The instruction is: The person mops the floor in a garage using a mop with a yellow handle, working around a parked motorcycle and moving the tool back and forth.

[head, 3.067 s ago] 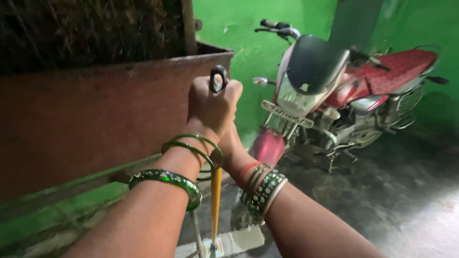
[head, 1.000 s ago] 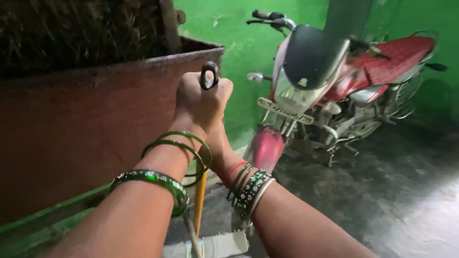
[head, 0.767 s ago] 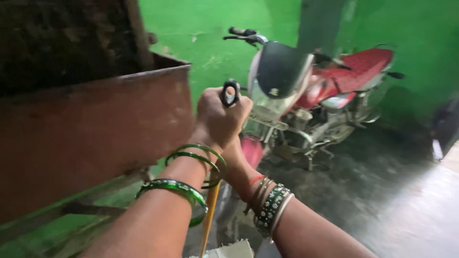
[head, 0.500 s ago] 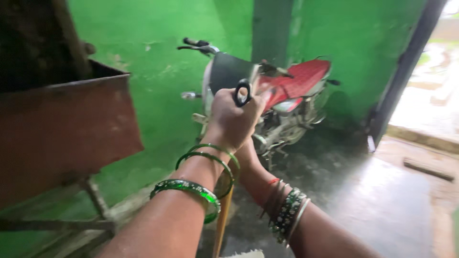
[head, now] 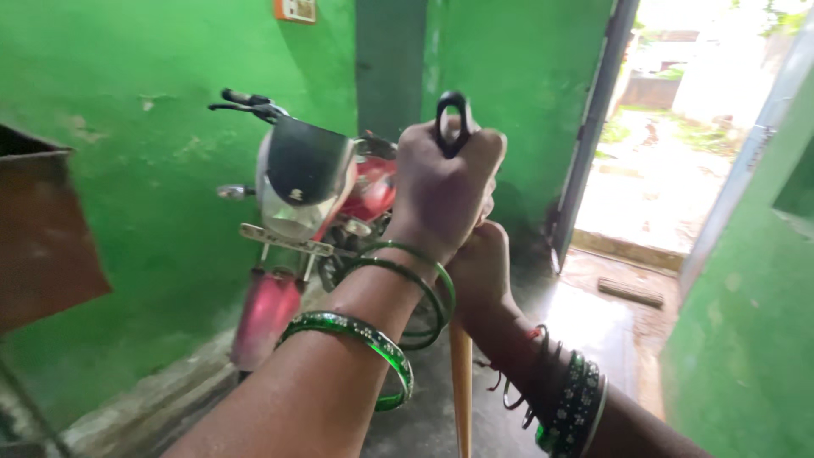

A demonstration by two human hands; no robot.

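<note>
My left hand (head: 443,188) grips the top of an upright yellow stick handle (head: 460,388), whose black hanging loop (head: 452,124) pokes out above my fist. Just below it, my right hand (head: 483,267) is closed around the same handle. Both forearms wear green and dark bangles. The lower end of the handle runs out of view at the bottom edge.
A red motorcycle (head: 292,208) stands against the green wall (head: 127,170) behind my hands. A rusty brown metal box (head: 38,233) is at the left edge. An open doorway (head: 670,144) at the right leads outside; a green wall (head: 750,339) flanks it. The floor (head: 585,314) is dark and wet-looking.
The view has swung right: the brown box slid to the left edge and the bright doorway came into view. Both hands keep their grip on the handle.
</note>
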